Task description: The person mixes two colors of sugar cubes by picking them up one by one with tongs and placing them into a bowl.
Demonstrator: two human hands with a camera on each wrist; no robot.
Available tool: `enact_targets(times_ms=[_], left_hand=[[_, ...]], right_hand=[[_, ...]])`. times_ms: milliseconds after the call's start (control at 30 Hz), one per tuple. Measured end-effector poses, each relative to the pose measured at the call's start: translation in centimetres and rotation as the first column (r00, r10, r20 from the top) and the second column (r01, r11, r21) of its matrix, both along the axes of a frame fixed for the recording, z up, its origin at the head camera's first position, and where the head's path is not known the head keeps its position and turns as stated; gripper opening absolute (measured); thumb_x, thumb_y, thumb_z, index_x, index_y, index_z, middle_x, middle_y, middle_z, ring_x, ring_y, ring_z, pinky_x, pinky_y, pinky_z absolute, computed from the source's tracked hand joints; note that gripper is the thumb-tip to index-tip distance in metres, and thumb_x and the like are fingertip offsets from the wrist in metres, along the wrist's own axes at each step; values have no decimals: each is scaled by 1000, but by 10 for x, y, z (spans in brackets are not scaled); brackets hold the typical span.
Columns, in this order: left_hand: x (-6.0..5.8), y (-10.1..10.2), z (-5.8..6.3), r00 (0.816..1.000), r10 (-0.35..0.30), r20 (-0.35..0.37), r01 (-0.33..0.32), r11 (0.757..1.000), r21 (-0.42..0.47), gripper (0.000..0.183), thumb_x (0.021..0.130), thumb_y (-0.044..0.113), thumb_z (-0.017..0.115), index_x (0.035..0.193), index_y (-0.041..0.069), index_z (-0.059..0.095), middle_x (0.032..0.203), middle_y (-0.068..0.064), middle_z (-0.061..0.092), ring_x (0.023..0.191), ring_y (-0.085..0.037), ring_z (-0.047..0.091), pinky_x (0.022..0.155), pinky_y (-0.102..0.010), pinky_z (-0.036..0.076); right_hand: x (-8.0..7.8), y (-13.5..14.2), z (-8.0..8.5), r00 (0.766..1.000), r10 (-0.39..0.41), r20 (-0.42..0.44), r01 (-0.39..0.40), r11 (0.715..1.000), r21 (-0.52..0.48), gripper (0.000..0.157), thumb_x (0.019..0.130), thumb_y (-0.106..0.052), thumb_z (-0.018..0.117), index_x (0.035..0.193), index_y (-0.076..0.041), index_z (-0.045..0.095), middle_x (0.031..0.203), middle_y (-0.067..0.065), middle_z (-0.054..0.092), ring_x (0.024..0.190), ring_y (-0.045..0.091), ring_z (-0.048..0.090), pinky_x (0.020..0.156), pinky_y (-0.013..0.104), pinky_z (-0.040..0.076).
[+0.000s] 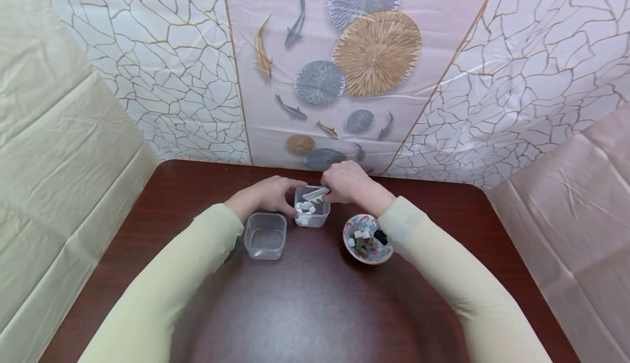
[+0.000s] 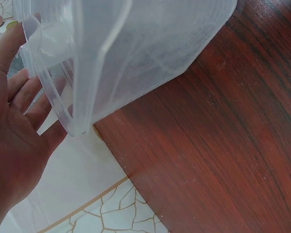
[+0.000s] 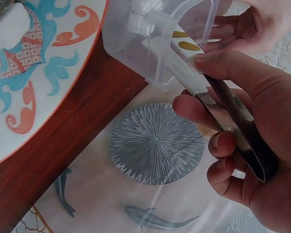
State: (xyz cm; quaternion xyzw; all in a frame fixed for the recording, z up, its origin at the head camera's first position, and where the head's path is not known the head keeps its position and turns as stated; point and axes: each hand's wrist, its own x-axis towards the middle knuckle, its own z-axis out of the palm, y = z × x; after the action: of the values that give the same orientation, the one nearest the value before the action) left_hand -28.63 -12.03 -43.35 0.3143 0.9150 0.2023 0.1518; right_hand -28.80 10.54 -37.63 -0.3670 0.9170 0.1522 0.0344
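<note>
My left hand [image 1: 268, 192] holds a small clear plastic container [image 1: 319, 221] by its left side, thumb near the front corner and a finger along the far rim. White cubes [image 1: 303, 208] lie inside it. In my right hand [image 1: 346, 180] is a pair of tongs [image 3: 223, 102] with a dark metal handle and white tips, pinched between thumb and fingers. Those tips [image 3: 167, 56] reach down into the container, over the cubes. Whether they grip a cube, I cannot tell.
A second clear container [image 1: 266, 251] stands nearer and to the left, under my left wrist. Below my right forearm sits a patterned bowl [image 1: 350, 227] with white cubes and brownish-green pieces. The brown table [image 1: 285, 308] ends at a draped, patterned backdrop [image 1: 197, 78].
</note>
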Motion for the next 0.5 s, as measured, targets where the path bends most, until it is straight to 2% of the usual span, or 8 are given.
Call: enact_targets(times_ms=[300, 500], left_hand=[[0, 0, 0, 1000, 3, -5, -3, 1000, -1, 87, 83, 34, 90, 158, 9, 53, 145, -12, 67, 135, -28, 61, 116, -42, 46], [0, 0, 0, 1000, -5, 11, 5, 1000, 6, 88, 84, 33, 90, 159, 7, 51, 145, -14, 67, 134, -27, 62, 115, -42, 47]], right_hand=[[-1, -4, 0, 1000, -16, 5, 16, 1000, 27, 36, 92, -41, 82, 68, -21, 63, 69, -5, 65, 65, 21, 63, 65, 44, 56], [-1, -3, -1, 999, -27, 22, 27, 999, 23, 28, 93, -37, 81, 73, -21, 70, 72, -4, 67, 66, 20, 61, 67, 43, 56]])
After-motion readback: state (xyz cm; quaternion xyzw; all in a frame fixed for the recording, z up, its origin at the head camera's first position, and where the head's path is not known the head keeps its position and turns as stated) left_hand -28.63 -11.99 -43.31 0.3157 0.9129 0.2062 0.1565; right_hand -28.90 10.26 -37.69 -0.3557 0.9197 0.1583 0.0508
